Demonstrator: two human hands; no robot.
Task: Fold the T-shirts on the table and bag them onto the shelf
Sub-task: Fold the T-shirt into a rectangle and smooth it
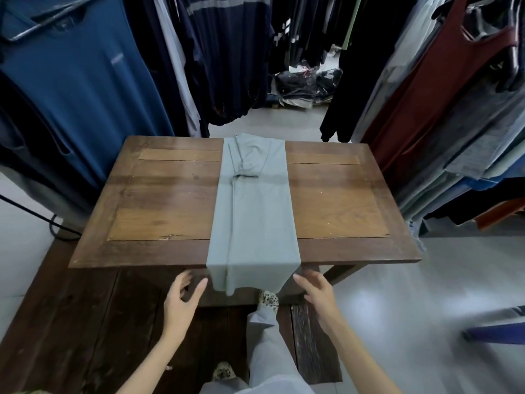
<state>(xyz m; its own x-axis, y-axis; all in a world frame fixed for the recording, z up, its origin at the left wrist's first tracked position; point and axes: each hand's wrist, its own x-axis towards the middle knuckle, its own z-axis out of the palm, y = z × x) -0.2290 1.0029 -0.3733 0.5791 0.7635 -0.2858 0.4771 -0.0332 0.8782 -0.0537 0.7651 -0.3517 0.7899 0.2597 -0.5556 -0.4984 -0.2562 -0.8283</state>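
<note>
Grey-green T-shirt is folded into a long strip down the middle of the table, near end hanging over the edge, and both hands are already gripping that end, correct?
Not quite. The head view shows the left hand and right hand open on either side of the T-shirt, gripping nothing. The strip and the overhang at the table edge are as you say.

T-shirt [252,206] lies lengthwise down the middle of the tabletop [159,200], folded into a long strip, collar end at the far edge, hem end hanging over the near edge. Left hand [181,302] sits below the near edge, just left of the hanging hem; right hand [318,294] just right of it; neither clearly touches the cloth. Hanging garments [85,66] flank the tabletop left, right and behind. Bagged clothes [306,83] lie on the floor beyond the far edge.
</note>
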